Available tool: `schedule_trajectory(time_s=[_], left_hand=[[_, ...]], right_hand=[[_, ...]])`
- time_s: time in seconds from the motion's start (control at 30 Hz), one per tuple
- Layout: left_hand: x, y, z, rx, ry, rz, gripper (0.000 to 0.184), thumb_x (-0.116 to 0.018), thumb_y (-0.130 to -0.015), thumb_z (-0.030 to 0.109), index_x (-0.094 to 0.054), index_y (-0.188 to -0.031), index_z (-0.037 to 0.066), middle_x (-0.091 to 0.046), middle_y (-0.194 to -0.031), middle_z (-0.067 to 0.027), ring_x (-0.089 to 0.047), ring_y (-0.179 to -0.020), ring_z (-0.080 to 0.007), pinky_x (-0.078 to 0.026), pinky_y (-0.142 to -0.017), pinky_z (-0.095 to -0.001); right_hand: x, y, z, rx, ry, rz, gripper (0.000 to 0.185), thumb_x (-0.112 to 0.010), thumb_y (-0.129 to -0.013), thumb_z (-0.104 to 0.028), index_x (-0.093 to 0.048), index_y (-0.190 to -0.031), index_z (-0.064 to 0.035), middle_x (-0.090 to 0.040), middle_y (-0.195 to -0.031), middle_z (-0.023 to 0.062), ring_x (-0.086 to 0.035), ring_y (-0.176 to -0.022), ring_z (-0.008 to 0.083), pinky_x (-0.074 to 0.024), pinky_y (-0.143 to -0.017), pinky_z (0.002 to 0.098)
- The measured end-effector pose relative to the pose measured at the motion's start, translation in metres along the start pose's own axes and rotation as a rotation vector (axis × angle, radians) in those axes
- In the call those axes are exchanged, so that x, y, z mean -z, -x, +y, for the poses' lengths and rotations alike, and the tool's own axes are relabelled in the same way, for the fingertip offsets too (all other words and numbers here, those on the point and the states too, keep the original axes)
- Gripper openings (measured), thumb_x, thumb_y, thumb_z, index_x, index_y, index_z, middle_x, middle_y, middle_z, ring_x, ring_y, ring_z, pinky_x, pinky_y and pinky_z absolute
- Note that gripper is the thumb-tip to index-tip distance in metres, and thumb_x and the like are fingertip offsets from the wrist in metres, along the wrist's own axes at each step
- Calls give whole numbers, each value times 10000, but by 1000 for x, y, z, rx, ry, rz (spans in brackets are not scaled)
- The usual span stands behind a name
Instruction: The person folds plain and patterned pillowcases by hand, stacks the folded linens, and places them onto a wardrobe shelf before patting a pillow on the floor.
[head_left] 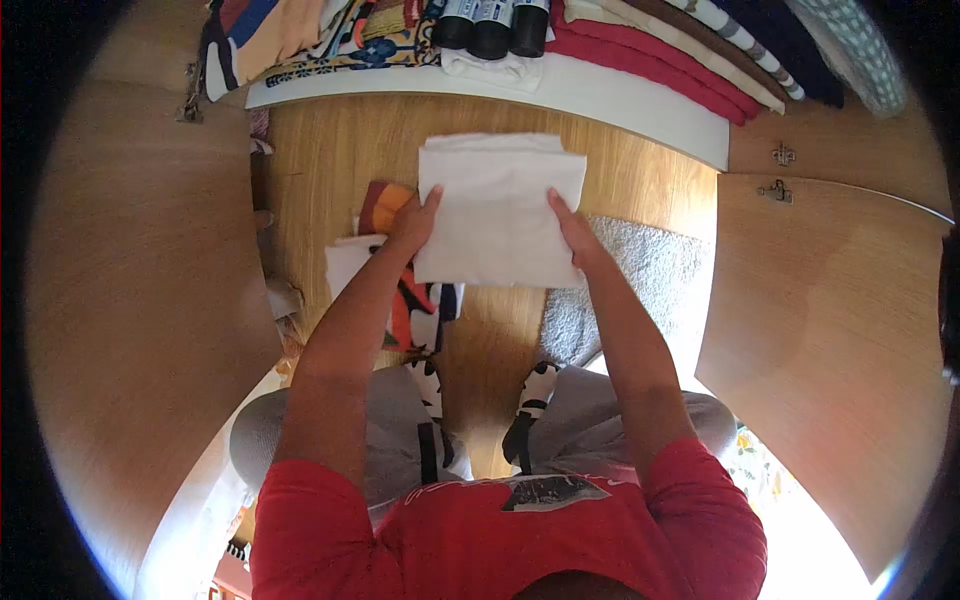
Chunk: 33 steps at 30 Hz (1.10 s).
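A folded white cloth (500, 215) is held up level in front of me, above the wooden floor. My left hand (415, 222) grips its left edge, thumb on top and the other fingers mostly out of sight. On the right edge, my right hand (572, 232) has the same kind of hold, its thumb lying on the cloth. Partly behind my left forearm, a pile of patterned cloths (400, 315) in orange, black and white lies on the floor.
A shelf (640, 110) at the top bears folded red towels (650, 62), patterned textiles (360, 55) and black-capped bottles (490, 35). Open wooden doors (160, 250) stand on both sides. A grey rug (640, 270) lies at right on the wooden floor (490, 330).
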<state>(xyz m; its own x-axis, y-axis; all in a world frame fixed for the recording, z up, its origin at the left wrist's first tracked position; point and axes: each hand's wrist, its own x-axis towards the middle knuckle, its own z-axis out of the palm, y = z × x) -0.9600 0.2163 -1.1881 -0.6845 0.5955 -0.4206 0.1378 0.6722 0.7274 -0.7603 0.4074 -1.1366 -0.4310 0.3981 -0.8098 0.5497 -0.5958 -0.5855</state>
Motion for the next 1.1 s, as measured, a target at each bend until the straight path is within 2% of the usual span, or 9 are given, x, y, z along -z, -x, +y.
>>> schedule_trajectory(time_s=[0.13,0.3,0.43,0.57,0.63,0.8,0.9,1.03,1.1], left_hand=[[29,16,5,182,-154,-7,650,-314,-881,557,-548,-1137,8,-552,-1102,-263,-500,-1083,-392,-366,-938,-423],[91,30,67,242,-295,-49,663,-251,-888,547,-455,-1251,31,-518,-1165,-255,-473,-1121,-382,-363,-954,-414],[94,-6,21,100,-283,1,638,-310,-890,512,-342,-1337,58,-477,-1233,-235,-466,-1138,-365,-366,-959,-406],[164,10,82,-62,-265,-101,606,-425,-877,439,-331,-1345,66,-456,-1261,-227,-453,-1158,-357,-376,-958,-397],[199,62,146,-110,-353,-325,586,-459,-872,460,-407,-1303,67,-518,-1201,-211,-502,-1115,-322,-395,-930,-359],[204,157,195,-148,-29,-605,502,-472,-872,481,-563,-1163,82,-659,-787,-105,-618,-735,-180,-465,-721,-329],[219,146,187,-264,-100,-533,473,-447,-895,466,-640,-1050,64,-625,-645,-84,-590,-601,-147,-453,-604,-304],[257,149,191,-421,804,-516,546,-362,-929,466,-614,-1069,3,-572,-592,-78,-578,-584,-171,-433,-554,-266],[270,148,185,-750,1424,-965,597,-398,-889,522,-578,-1126,3,-614,-682,-101,-600,-658,-155,-431,-552,-242]], right_hand=[[-24,13,29,-120,-312,-220,706,-616,-779,-504,-424,-1270,-35,-548,-1154,129,-533,-1032,254,-424,-885,376],[-51,42,-15,356,13,-17,719,-647,-771,-469,-414,-1234,30,-521,-1188,179,-504,-1092,269,-420,-891,389],[-27,2,-25,347,442,187,679,-671,-764,-403,-426,-1194,62,-489,-1207,222,-458,-1142,307,-385,-931,407],[-95,36,-105,1134,1078,324,633,-709,-701,-258,-438,-1195,29,-417,-1247,251,-367,-1191,381,-283,-1012,436],[-169,72,-173,1519,1124,223,610,-723,-681,-196,-454,-1209,-53,-389,-1288,203,-341,-1222,384,-284,-1016,442],[-301,36,-254,1716,1527,380,509,-622,-765,-251,-473,-1239,-140,-313,-1391,142,-286,-1277,360,-202,-1028,544],[-333,46,-278,1428,1752,332,479,-549,-818,-341,-473,-1258,-167,-307,-1400,136,-290,-1288,326,-172,-1033,567],[-345,106,-253,1632,1605,182,409,-521,-839,-275,-504,-1231,-160,-379,-1356,136,-361,-1245,324,-213,-1019,559],[-337,118,-208,1484,1745,-61,410,-533,-824,-214,-507,-1225,-134,-415,-1321,161,-388,-1222,326,-240,-1004,561]])
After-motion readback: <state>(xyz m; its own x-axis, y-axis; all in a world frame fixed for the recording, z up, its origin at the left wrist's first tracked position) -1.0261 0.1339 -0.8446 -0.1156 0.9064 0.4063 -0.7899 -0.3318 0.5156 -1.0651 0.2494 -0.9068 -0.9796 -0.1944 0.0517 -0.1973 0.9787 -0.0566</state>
